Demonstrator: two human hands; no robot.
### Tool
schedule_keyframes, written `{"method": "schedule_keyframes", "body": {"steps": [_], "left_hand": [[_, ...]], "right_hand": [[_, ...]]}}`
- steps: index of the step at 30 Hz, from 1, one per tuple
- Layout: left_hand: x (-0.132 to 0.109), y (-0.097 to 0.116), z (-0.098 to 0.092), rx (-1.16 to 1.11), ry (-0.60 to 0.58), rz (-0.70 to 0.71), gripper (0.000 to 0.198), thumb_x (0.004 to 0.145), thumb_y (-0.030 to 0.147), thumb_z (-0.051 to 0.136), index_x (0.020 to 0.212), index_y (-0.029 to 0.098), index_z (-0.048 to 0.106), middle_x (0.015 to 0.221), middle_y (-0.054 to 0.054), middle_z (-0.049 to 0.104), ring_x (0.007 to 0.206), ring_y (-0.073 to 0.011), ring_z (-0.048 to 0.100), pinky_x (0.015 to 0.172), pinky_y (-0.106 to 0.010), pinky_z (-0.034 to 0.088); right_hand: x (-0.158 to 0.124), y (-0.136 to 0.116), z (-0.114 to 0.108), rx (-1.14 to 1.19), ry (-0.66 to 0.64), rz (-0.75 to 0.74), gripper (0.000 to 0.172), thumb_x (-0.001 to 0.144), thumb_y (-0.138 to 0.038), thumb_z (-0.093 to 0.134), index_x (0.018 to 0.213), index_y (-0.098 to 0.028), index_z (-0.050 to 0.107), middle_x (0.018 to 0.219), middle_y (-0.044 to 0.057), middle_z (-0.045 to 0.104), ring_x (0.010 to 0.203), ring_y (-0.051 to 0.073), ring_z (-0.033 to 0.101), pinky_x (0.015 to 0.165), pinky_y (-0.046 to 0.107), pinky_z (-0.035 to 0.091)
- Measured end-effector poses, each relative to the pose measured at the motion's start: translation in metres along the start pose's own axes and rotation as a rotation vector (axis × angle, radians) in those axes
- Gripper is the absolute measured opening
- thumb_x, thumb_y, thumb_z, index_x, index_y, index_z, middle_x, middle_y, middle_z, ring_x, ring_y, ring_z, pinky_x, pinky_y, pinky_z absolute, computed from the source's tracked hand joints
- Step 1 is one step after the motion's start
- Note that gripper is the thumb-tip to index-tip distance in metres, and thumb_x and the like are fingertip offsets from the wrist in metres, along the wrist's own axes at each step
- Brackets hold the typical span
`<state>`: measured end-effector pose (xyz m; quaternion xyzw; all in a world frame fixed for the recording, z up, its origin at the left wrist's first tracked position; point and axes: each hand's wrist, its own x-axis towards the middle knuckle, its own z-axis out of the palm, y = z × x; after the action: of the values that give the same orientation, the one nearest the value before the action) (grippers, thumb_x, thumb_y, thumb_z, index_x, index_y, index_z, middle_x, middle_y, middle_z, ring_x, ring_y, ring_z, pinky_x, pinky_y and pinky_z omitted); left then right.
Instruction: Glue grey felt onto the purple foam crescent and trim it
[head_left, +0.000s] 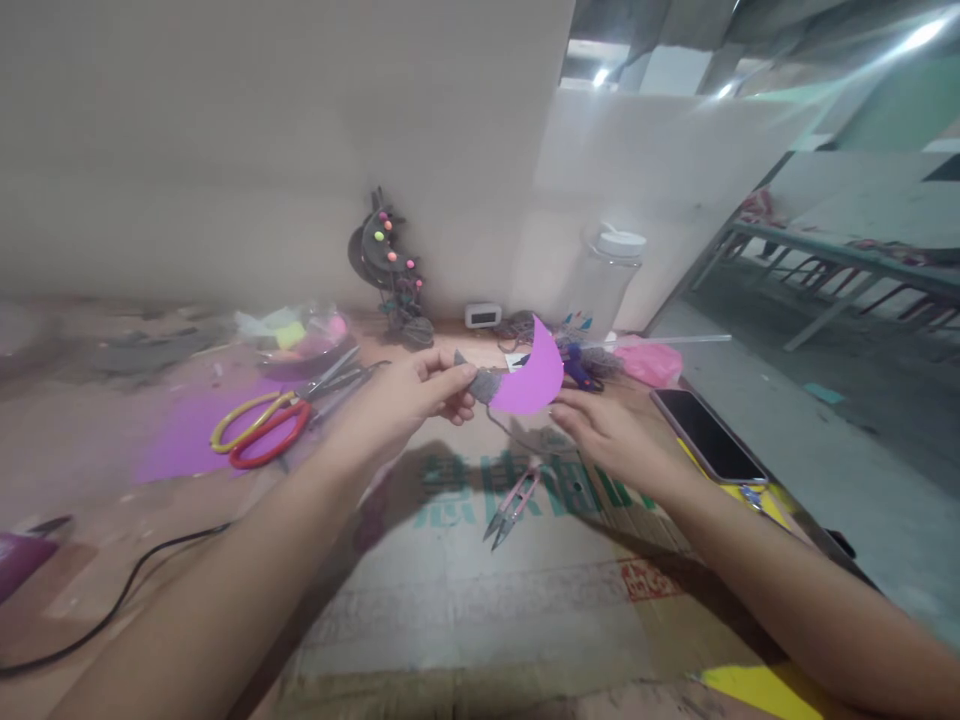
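My left hand (431, 388) is closed, pinching the grey yarn-wrapped end of a purple crescent cutout (536, 380). The crescent's bare, pointed end curves upward. A loose strand of grey yarn (506, 432) trails from the wrapped part down to the right, under my right hand (600, 425). That hand's fingers are drawn together by the crescent's lower right edge; what they grip, if anything, is hidden. Below both hands, pink-handled thread snips (514, 505) lie on the printed cardboard (450, 600).
Scissors with yellow and red handles (262, 430) lie left on purple sheet material. Behind stand a dark crescent ornament with coloured balls (386, 255), a small digital clock (482, 316) and a clear bottle (604, 285). A phone (709, 435) sits at the right edge; a black cable (127, 585) runs left.
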<state>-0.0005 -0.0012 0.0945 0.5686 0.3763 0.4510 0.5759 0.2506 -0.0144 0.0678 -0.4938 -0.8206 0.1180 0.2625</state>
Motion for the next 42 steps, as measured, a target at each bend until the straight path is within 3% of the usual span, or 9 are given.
{"method": "schedule_keyframes", "body": {"steps": [3, 7, 14, 19, 24, 28, 34, 36, 42], "left_hand": [[0.002, -0.003, 0.005, -0.001, 0.030, 0.001, 0.023, 0.078, 0.031, 0.066, 0.071, 0.016, 0.050, 0.058, 0.003, 0.060, 0.053, -0.0099, 0.058, 0.058, -0.025, 0.048], [0.003, -0.016, 0.013, 0.127, 0.067, 0.065, 0.022, 0.082, 0.033, 0.063, 0.073, 0.016, 0.051, 0.059, 0.002, 0.061, 0.055, -0.0107, 0.060, 0.057, -0.023, 0.047], [0.003, -0.047, 0.027, 0.326, 0.048, 0.039, 0.020, 0.083, 0.033, 0.060, 0.074, 0.018, 0.048, 0.062, 0.003, 0.060, 0.055, -0.0108, 0.059, 0.054, -0.022, 0.044], [0.006, -0.081, 0.029, 0.273, -0.046, -0.106, 0.020, 0.082, 0.034, 0.058, 0.074, 0.019, 0.047, 0.057, 0.004, 0.058, 0.051, -0.0109, 0.055, 0.052, -0.022, 0.041], [0.001, -0.105, 0.026, 0.252, -0.043, -0.113, 0.018, 0.083, 0.035, 0.059, 0.082, 0.018, 0.051, 0.061, 0.005, 0.056, 0.055, -0.0108, 0.055, 0.054, -0.022, 0.040], [-0.006, -0.103, 0.025, 0.351, -0.048, -0.034, 0.033, 0.084, 0.027, 0.056, 0.117, 0.020, 0.052, 0.062, 0.008, 0.049, 0.057, -0.0107, 0.051, 0.057, -0.022, 0.039], [-0.011, -0.094, 0.024, 0.479, -0.131, 0.011, 0.023, 0.093, 0.035, 0.046, 0.095, 0.019, 0.063, 0.076, 0.001, 0.062, 0.073, -0.0141, 0.058, 0.071, -0.026, 0.043], [-0.010, -0.094, 0.023, 0.462, -0.164, 0.002, 0.021, 0.090, 0.035, 0.052, 0.100, 0.019, 0.062, 0.087, -0.002, 0.066, 0.081, -0.0159, 0.060, 0.075, -0.028, 0.044], [-0.012, -0.096, 0.025, 0.437, -0.227, -0.036, 0.037, 0.073, 0.031, 0.074, 0.104, 0.020, 0.057, 0.079, 0.002, 0.060, 0.075, -0.0149, 0.057, 0.066, -0.026, 0.044]], "right_hand": [[-0.010, -0.025, 0.016, 0.269, -0.147, -0.028, 0.031, 0.095, -0.037, 0.046, 0.114, -0.018, 0.061, 0.111, 0.008, 0.069, 0.104, 0.021, 0.063, 0.088, 0.033, 0.047], [-0.021, -0.043, 0.031, 0.383, -0.233, 0.036, 0.026, 0.096, -0.033, 0.044, 0.110, -0.018, 0.061, 0.089, 0.004, 0.070, 0.079, 0.015, 0.065, 0.071, 0.026, 0.048], [-0.031, -0.037, 0.032, -0.062, -0.081, -0.245, 0.026, 0.096, -0.028, 0.044, 0.087, -0.018, 0.065, 0.075, 0.003, 0.070, 0.064, 0.014, 0.061, 0.059, 0.024, 0.037], [-0.031, -0.007, 0.039, -0.048, 0.079, -0.362, 0.027, 0.097, -0.031, 0.045, 0.090, -0.018, 0.068, 0.076, 0.004, 0.072, 0.068, 0.013, 0.064, 0.062, 0.024, 0.041], [-0.034, 0.004, 0.048, 0.039, 0.034, -0.306, 0.020, 0.095, -0.027, 0.050, 0.094, -0.018, 0.068, 0.080, 0.003, 0.074, 0.070, 0.012, 0.066, 0.065, 0.022, 0.046], [-0.036, -0.002, 0.050, 0.109, 0.054, -0.254, 0.015, 0.093, -0.024, 0.052, 0.090, -0.019, 0.066, 0.078, 0.002, 0.072, 0.069, 0.012, 0.066, 0.065, 0.022, 0.047], [-0.034, -0.001, 0.055, 0.316, 0.125, -0.002, 0.011, 0.091, -0.024, 0.052, 0.085, -0.020, 0.060, 0.073, 0.000, 0.065, 0.063, 0.011, 0.059, 0.060, 0.023, 0.044], [-0.032, 0.002, 0.057, 0.415, 0.112, 0.091, 0.012, 0.091, -0.027, 0.051, 0.084, -0.020, 0.057, 0.068, -0.002, 0.061, 0.060, 0.010, 0.055, 0.058, 0.023, 0.042], [-0.026, 0.013, 0.064, 0.799, -0.017, 0.270, 0.021, 0.093, -0.040, 0.050, 0.084, -0.020, 0.048, 0.057, -0.006, 0.051, 0.052, 0.009, 0.048, 0.053, 0.023, 0.036]]}}
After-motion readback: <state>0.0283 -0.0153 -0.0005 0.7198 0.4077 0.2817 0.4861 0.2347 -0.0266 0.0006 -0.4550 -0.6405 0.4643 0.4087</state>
